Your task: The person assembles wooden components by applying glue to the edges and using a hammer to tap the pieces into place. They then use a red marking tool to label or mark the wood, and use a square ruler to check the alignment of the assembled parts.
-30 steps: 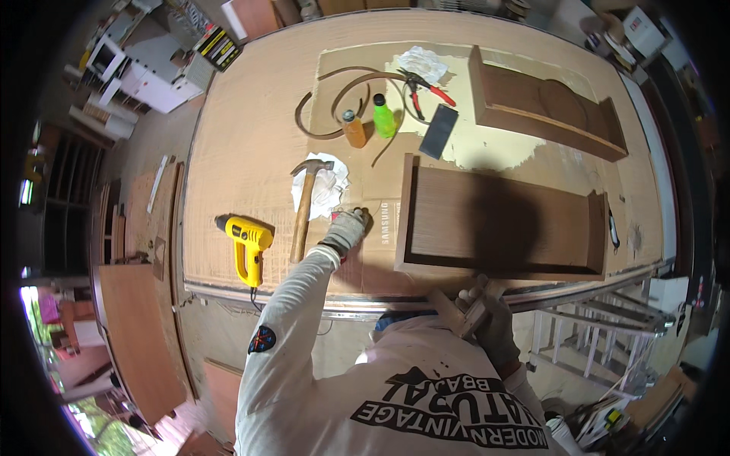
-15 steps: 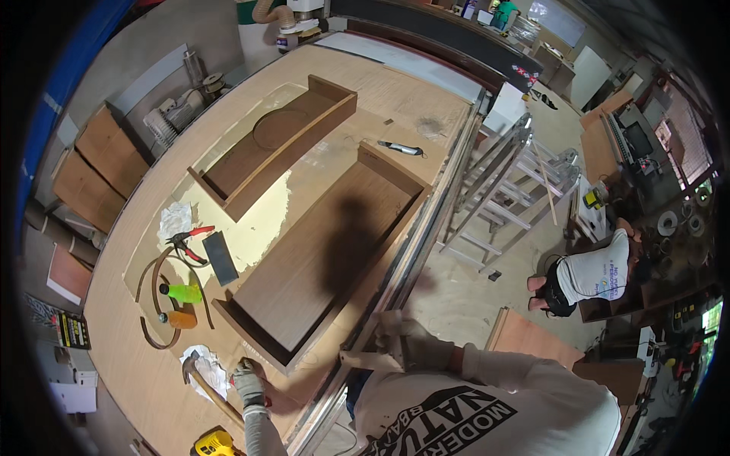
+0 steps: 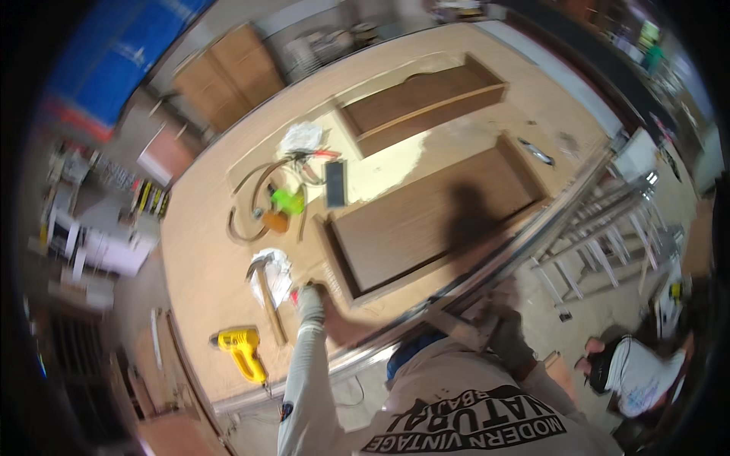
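My gloved left hand (image 3: 309,299) rests on the tan tabletop (image 3: 205,266), touching the near left corner of a shallow brown wooden box (image 3: 426,220). Blur hides whether its fingers hold anything. A hammer (image 3: 264,285) lies on a white rag (image 3: 278,267) just left of that hand. Below the table's metal edge (image 3: 494,262), my gloved right hand (image 3: 508,334) is closed around a pale wooden piece (image 3: 453,322) held against my chest. The whole picture is smeared by motion.
A second brown box (image 3: 422,106) lies farther back. Also on the table are a yellow power drill (image 3: 243,351), a green bottle (image 3: 287,201), a dark flat block (image 3: 334,182), red-handled pliers (image 3: 318,156) and a looped cord (image 3: 247,209). A metal stepladder (image 3: 608,235) and another person (image 3: 642,376) are at the right.
The view has swung round, so the table now runs diagonally. My left hand stays at the box corner and my right hand stays on the pale piece.
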`<state>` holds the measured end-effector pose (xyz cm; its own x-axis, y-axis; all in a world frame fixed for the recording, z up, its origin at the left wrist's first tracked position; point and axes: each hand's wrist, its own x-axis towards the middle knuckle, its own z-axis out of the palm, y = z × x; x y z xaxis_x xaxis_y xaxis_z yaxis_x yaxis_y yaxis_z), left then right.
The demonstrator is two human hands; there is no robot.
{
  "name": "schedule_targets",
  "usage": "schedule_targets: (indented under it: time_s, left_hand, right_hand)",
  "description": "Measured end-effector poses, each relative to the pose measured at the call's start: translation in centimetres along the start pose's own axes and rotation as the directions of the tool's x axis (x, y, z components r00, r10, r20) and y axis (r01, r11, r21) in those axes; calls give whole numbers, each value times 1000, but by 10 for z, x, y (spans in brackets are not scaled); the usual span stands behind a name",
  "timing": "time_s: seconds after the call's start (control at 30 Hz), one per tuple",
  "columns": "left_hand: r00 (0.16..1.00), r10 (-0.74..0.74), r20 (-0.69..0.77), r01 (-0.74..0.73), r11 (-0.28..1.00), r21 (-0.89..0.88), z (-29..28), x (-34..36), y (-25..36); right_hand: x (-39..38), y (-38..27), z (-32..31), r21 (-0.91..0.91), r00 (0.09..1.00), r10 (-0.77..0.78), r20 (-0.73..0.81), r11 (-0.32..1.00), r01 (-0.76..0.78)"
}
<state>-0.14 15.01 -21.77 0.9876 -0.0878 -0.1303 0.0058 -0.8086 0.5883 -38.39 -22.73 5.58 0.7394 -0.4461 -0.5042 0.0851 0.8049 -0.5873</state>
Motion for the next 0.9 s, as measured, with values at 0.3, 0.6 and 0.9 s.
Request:
schedule_targets:
  time_s: [0.3, 0.6, 0.9]
  left_hand:
    - [979, -180, 95, 198, 737, -647, -54, -3, 30]
    - [997, 61, 52, -33, 903, -428, -97, -28, 60]
    - [919, 226, 322, -338, 872, 354, -53, -8, 24]
  right_hand:
    - [-6, -3, -12, -33, 996, 88, -2, 996, -88]
    - [10, -2, 17, -46, 981, 192, 2, 980, -191]
    - [5, -3, 24, -66, 982, 186, 17, 981, -184]
